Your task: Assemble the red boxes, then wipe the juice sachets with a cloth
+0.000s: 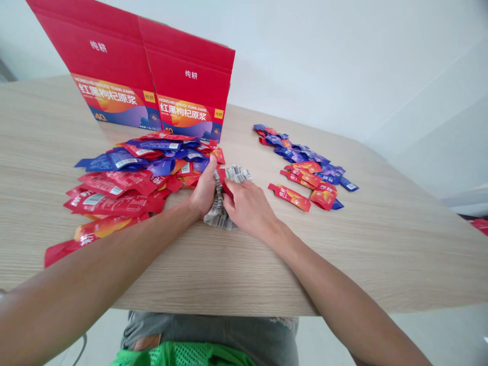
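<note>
My left hand (205,192) is closed at the edge of a crumpled grey-and-white striped cloth (221,219), thumb pointing up. My right hand (249,207) lies over the same cloth, its fingers curled around a red sachet (222,176) that shows only in part between the two hands. The fingertips of both hands are largely hidden by the cloth. Left of my left hand spreads a pile of red and blue sachets (125,190), some with barcodes facing up. To the right of my right hand lies a single red-orange sachet (290,197).
Two red printed cartons (110,56) or panels stand upright at the back left. A trail of blue and red sachets (305,155) runs along the right side of the wooden table (236,274). A white wall is behind. The table's front edge meets my lap.
</note>
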The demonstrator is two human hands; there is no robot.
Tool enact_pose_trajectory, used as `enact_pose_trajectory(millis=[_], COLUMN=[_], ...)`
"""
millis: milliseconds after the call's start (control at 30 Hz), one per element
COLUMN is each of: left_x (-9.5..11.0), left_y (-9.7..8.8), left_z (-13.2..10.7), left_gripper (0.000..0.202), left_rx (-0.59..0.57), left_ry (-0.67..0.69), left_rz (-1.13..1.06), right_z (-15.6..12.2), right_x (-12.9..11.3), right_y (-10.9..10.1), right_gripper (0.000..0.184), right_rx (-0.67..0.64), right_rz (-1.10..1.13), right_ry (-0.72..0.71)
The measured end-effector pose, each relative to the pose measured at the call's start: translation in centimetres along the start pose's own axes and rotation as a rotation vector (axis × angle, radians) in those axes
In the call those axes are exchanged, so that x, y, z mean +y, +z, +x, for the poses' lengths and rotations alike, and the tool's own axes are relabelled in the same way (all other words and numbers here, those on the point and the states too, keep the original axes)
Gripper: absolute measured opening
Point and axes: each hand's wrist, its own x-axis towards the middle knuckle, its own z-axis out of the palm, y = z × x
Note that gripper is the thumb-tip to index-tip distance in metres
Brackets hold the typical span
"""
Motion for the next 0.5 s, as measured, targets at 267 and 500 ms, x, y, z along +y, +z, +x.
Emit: enact_pose_trajectory(millis=[267, 500], left_x=[0.4, -0.4], left_y=[-0.4, -0.5], left_z=[0.0, 0.9], left_gripper=[0.089, 0.065], left_rx=[-0.092, -0.079], left_ry=[-0.162, -0.035], left_rz=[-0.070, -0.160], right_z=[1.0, 4.9], right_x=[2.6, 1.7], right_y=[-1.1, -1.5], right_gripper=[0.048, 0.040], right_rx=[0.048, 0.296], right_rz=[0.933, 1.521], right_ry=[0.302, 0.510])
